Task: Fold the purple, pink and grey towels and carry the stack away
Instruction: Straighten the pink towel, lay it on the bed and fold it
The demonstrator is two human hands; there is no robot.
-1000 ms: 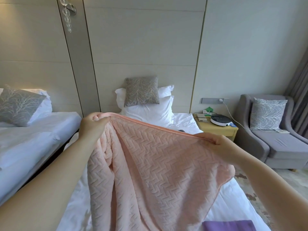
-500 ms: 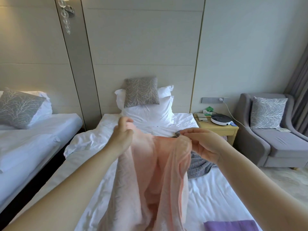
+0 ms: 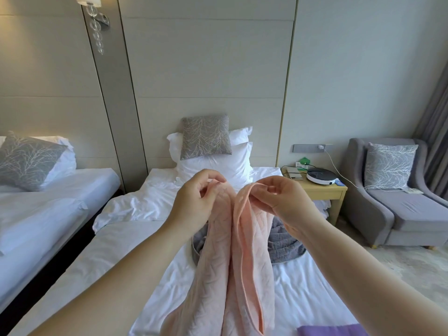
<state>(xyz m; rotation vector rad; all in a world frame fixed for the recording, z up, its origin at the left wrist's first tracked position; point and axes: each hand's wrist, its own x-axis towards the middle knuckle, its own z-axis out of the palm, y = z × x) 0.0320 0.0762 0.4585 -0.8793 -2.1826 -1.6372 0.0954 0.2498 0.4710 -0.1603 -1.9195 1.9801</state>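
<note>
The pink towel (image 3: 232,267) hangs folded lengthwise over the white bed (image 3: 135,258), its two top corners held close together. My left hand (image 3: 196,202) pinches the left corner and my right hand (image 3: 281,202) pinches the right corner, the hands nearly touching. The grey towel (image 3: 283,243) lies crumpled on the bed behind the pink one, partly hidden by it. A folded purple towel (image 3: 332,330) shows at the bottom right edge of the bed.
White pillows with a grey cushion (image 3: 206,137) stand at the headboard. A second bed (image 3: 48,202) lies to the left. A wooden nightstand (image 3: 322,190) with a round white device stands to the right, and beyond it a grey armchair (image 3: 400,209).
My hands have come together from wide apart, bringing the pink towel's top corners to meet. The spread towel now hangs narrow, uncovering the grey towel behind it.
</note>
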